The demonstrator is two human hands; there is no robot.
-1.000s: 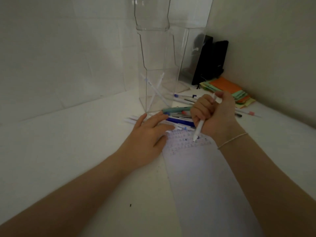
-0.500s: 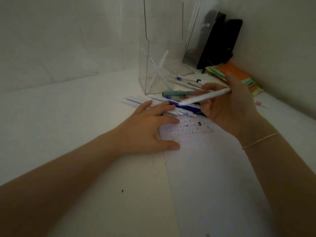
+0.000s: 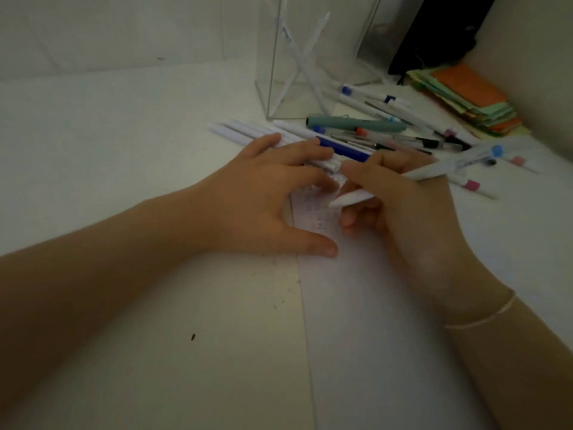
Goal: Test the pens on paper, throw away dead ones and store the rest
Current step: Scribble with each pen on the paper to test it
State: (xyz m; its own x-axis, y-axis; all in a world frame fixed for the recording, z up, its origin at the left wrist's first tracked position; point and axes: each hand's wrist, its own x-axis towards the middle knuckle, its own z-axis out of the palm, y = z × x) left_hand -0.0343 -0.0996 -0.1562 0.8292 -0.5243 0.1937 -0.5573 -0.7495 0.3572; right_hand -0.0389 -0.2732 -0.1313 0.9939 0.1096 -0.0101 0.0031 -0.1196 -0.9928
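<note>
My right hand grips a white pen with a light blue end, its tip down on the scribbled top of the paper sheet. My left hand lies flat with spread fingers on the sheet's top left corner, holding nothing. Beyond both hands lies a pile of loose pens: white ones, a dark blue one, a green one, clear ones with coloured caps. A clear plastic holder stands behind the pile with two white pens leaning inside it.
A stack of orange and green paper pads lies at the back right against the wall. A black object stands behind it. White walls close the desk on the left and right.
My right hand turned the white pen from a raised, sideways hold down to the paper, tip touching the scribbles. My left hand stayed on the sheet. The camera moved closer.
</note>
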